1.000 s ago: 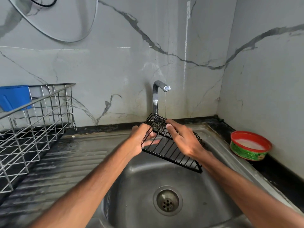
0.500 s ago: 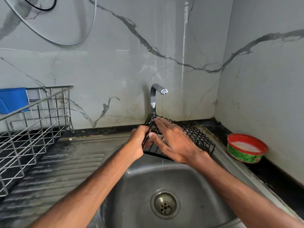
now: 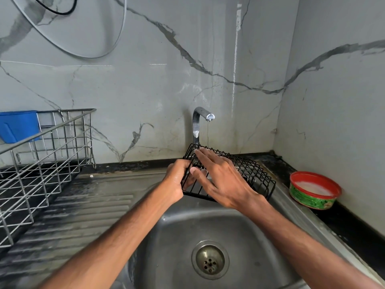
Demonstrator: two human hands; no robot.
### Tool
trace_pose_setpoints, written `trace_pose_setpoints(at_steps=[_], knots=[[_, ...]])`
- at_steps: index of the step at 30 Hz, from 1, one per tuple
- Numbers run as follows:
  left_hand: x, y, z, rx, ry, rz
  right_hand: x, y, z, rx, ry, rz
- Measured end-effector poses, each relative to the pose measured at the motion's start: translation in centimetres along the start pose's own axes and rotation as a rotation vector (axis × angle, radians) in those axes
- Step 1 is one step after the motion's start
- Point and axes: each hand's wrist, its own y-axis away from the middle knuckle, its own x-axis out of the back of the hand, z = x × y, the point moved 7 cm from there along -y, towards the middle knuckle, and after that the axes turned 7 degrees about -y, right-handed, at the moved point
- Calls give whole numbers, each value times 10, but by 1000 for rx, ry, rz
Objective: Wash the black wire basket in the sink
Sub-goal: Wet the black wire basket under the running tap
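The black wire basket (image 3: 248,172) sits tilted over the sink (image 3: 270,236), right under the tap (image 3: 203,117) so its thin stream lands on the wires. The left hand (image 3: 177,180) curls round the near-left edge to steady it, I'd say, while the right hand (image 3: 220,178) lies flat, fingers straight and slightly spread, rubbing the mesh.

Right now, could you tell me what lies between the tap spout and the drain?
In the head view, the black wire basket, gripped by the left hand with the right hand flat on it.
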Motion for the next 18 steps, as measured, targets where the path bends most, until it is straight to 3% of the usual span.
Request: trace_pose_setpoints(at_steps=[12, 18], knots=[[-2, 6, 4, -67, 55, 22, 2, 0, 11, 4, -16, -84], [-3, 0, 7, -68, 155, 19, 2, -12, 65, -311, -132, -236]])
